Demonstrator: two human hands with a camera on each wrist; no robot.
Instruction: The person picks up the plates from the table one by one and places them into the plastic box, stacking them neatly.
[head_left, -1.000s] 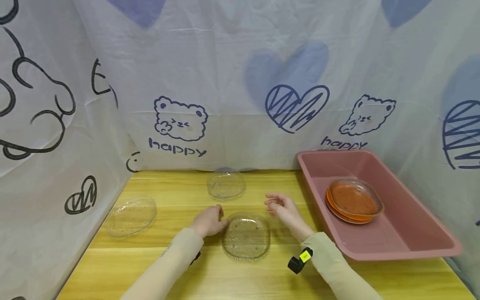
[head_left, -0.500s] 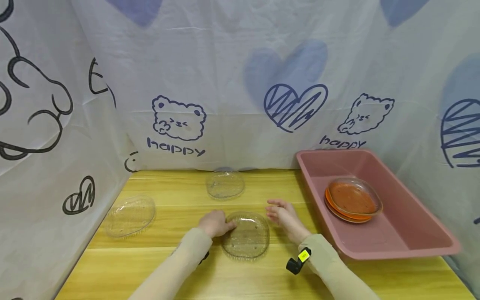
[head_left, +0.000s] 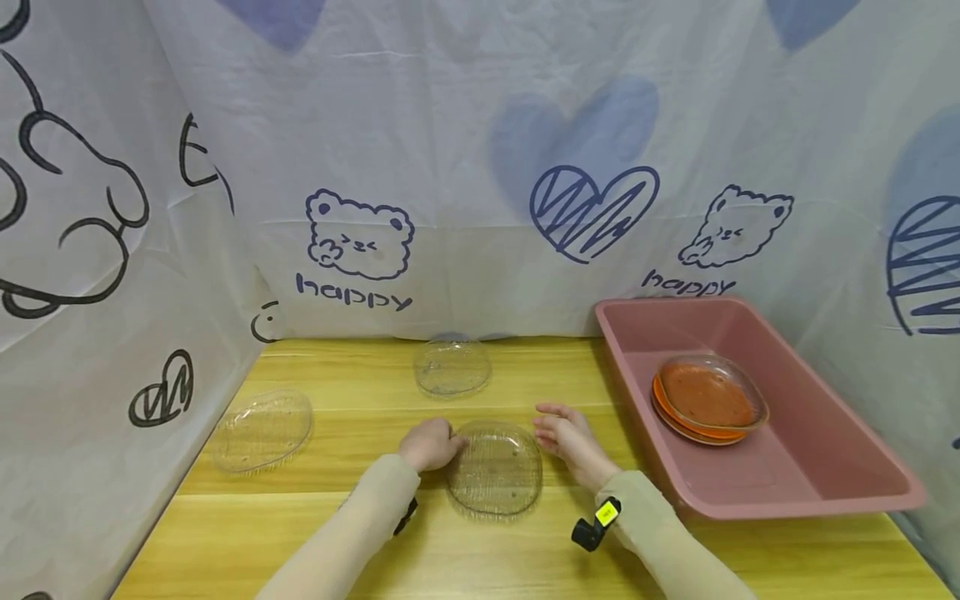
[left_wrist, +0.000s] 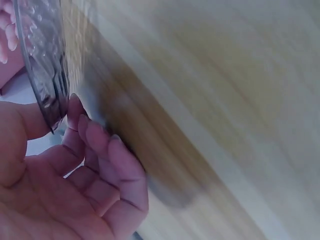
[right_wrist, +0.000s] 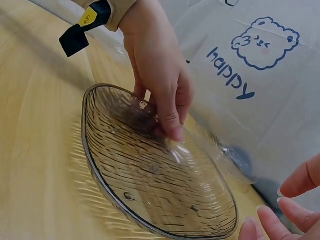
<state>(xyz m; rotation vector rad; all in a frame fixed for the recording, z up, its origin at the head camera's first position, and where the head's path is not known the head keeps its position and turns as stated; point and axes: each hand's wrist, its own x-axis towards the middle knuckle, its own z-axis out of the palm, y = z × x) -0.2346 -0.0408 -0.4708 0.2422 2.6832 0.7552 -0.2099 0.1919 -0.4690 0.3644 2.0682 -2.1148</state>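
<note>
A clear, brown-tinted ribbed plate (head_left: pixel 497 479) is at the middle of the wooden table. My left hand (head_left: pixel 430 445) pinches its left rim, the thumb lying over the inside and the fingers beneath, as the left wrist view shows with the hand (left_wrist: pixel 75 190) at the plate's edge (left_wrist: pixel 45 65). In the right wrist view the plate (right_wrist: pixel 150 175) looks tilted, its near edge above its shadow. Just past the plate's right side, my right hand (head_left: pixel 566 440) hovers with loosely bent fingers and holds nothing.
On the right stands a pink tub (head_left: pixel 810 483) containing stacked orange plates (head_left: pixel 662 408) with a clear plate (head_left: pixel 708 392) on top. Other clear plates lie at the back (head_left: pixel 452 368) and the left (head_left: pixel 262 432) of the table. A printed cloth (head_left: pixel 465 275) hangs behind.
My left hand has moved right from beside the plate and taken hold of its left rim. The glint on the plate has faded. My right hand has shifted only slightly.
</note>
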